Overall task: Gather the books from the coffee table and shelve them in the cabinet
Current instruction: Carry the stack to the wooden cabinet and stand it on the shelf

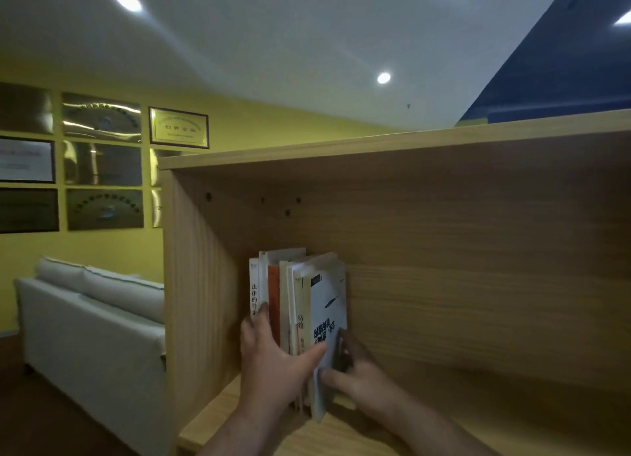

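Inside the cabinet, upright books in both hands' closed grip, left hand, right hand.

Books stand upright on the shelf inside the cabinet, near its left wall; a sofa sits left of the cabinet.
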`<state>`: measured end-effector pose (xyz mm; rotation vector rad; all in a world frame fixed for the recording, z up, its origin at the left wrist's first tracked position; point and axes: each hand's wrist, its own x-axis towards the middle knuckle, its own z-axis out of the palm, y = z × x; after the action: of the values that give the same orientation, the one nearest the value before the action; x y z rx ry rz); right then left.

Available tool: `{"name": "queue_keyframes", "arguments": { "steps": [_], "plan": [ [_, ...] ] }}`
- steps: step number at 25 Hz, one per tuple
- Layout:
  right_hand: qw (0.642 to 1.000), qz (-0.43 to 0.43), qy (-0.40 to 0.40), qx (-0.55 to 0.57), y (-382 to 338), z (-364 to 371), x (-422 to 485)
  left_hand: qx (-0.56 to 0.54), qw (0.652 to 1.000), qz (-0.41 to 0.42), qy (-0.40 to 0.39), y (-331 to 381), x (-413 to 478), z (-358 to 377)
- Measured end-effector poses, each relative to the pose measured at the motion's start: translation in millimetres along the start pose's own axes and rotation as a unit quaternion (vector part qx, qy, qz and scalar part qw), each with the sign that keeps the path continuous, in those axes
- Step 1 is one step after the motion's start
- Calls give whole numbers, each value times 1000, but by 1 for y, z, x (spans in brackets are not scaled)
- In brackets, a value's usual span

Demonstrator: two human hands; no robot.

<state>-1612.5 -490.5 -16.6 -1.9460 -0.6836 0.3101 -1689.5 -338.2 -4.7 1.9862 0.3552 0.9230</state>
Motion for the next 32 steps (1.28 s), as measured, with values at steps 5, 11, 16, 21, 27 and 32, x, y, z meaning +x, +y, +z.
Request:
{"name": "queue_keyframes", "arguments": {
  "steps": [5,11,16,21,27,32],
  "plan": [
    [997,-4,-50,-50,-4,2,-2,-28,999,37,-27,-28,13,-19],
    [984,-13,-58,-171,-8,7,10,-51,998,7,-41,-39,23,-26],
    [985,-9,-37,-169,-6,13,35,35,998,46,-20,-48,31,-23],
    [989,-19,34,-140,1,25,43,100,992,71,-18,-53,35,-17],
    [971,-68,95,-207,-5,36,41,90,992,88,27,-54,34,-19],
    [968,-59,99,-224,-6,39,48,85,992,88,19,-51,30,-20]
  ]
}}
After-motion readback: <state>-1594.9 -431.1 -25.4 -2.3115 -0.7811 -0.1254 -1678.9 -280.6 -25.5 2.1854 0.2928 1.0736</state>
